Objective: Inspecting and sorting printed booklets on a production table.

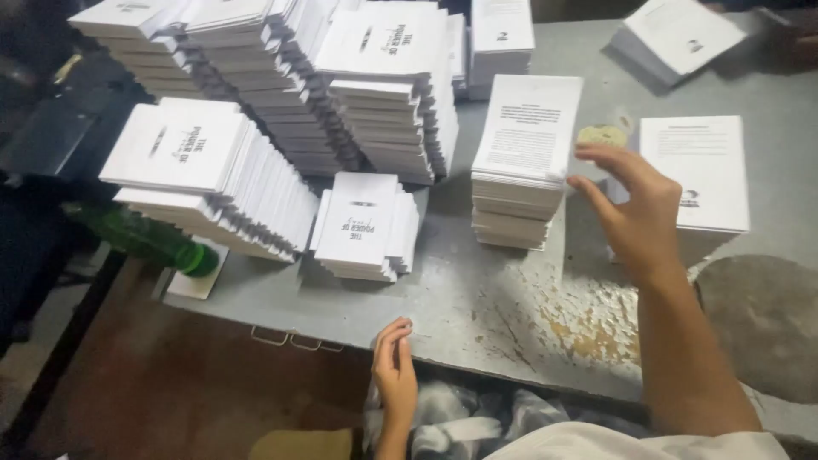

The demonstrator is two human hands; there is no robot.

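My right hand (635, 209) hovers with fingers spread just right of a middle stack of white printed paper sections (521, 162), holding nothing. My left hand (394, 366) rests with curled fingers on the near edge of the grey metal table (477, 298), empty. A small fanned pile of white booklets (362, 226) lies left of the middle stack. Another white stack (699, 175) sits right of my right hand.
Tall leaning piles of white booklets (281, 77) fill the table's back left. A green bottle (149, 238) lies at the left edge under one pile (200, 170). One more stack (677, 38) sits at the far right corner. The tabletop paint is worn and rusty near me.
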